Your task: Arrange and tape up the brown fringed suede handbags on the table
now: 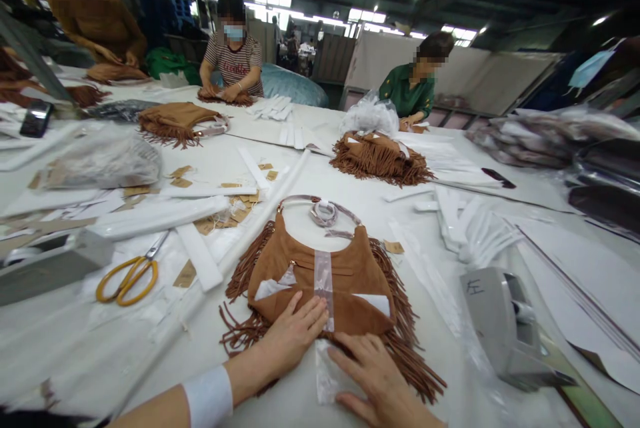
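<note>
A brown suede fringed bag (345,281) lies flat on the white table (350,195) in front of me, its handle wrapped in clear film. A strip of clear tape (323,281) runs down its middle. My left hand (293,335) lies flat on the bag's lower edge, fingers spread beside the tape. Just below the bag, my right hand (377,378) rests with fingers stretched out on a clear plastic piece (327,375) at the tape's lower end.
Yellow-handled scissors (127,278) lie to the left among white paper strips and tan tags. A grey tape dispenser (505,328) stands at right. More fringed bags (380,158) lie further back, where three people work across the table.
</note>
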Motion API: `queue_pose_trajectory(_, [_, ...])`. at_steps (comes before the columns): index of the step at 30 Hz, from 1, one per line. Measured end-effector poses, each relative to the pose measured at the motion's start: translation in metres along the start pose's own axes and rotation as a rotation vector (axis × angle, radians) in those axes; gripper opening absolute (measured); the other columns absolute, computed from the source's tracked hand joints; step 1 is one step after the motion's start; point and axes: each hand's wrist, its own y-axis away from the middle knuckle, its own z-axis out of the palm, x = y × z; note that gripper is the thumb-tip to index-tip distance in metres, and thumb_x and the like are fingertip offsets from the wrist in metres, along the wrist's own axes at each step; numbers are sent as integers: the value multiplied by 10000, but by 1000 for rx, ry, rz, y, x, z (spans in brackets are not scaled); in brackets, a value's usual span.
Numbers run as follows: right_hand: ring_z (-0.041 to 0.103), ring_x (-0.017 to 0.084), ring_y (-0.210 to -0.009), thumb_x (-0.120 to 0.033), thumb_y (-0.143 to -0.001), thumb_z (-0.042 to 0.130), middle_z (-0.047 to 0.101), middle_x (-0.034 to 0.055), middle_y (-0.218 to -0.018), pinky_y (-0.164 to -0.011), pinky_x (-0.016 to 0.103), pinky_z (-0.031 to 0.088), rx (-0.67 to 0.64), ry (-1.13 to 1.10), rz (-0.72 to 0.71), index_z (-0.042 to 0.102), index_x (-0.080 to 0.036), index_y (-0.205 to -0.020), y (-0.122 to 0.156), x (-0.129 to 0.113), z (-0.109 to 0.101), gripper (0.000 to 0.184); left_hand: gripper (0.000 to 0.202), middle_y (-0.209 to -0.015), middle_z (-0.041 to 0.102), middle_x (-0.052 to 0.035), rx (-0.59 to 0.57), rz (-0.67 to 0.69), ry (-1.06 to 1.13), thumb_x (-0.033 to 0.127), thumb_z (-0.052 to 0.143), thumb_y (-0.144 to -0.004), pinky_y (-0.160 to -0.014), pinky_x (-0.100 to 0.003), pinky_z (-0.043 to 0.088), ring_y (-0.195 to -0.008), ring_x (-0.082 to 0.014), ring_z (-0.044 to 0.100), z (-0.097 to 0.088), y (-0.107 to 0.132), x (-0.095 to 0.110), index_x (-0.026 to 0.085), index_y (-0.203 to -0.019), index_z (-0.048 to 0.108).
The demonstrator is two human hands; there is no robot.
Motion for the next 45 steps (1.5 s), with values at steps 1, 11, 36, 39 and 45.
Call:
queue_pose_trajectory(1, [556,273,-1136,-333,-805,711,543,75,-1364,-944,437,474,2,-38,15,478,-292,-1343,5,-8,5,588,620,-1560,263,-91,5,-1,-5,91,321,-896,-1163,-515,165,-1445,-232,199,0,0,0,157,-1496,180])
queue_pose_trajectory(11, [641,188,-999,-125,-955,389,677,97,-1094,-878,316,558,390,-353,197,537,-194,-1154,-5,-27,57,257,578,-1534,327,-87,61,-24,-61,116,349,-920,-1155,-479,210,-1427,-215,254,6,0,3,176,-1483,234])
queue_pose_trajectory(36, [668,172,-794,5,-866,317,696,57,-883,-717,283,594,688,-259,16,549,-187,-1163,-19,-52,67,423,564,-1547,296,-87,27,-25,-110,128,318,-931,-1163,-475,195,-1442,-210,212,10,-1,2,174,-1486,224])
queue_pose_trajectory(39, [646,170,-737,0,-865,299,690,62,-864,-663,275,566,639,-271,-3,541,-180,-1155,-22,-53,69,419,567,-1549,293,-87,24,-28,-89,117,308,-925,-1158,-466,210,-1438,-210,223,9,-1,3,170,-1484,231])
queue_pose_trajectory(45, [545,180,-633,-54,-921,311,657,34,-751,-601,339,389,535,-58,96,584,-195,-1004,-32,-44,40,318,544,-1553,286,-72,34,-35,-81,123,297,-933,-1156,-440,211,-1431,-209,236,5,-1,5,162,-1473,245])
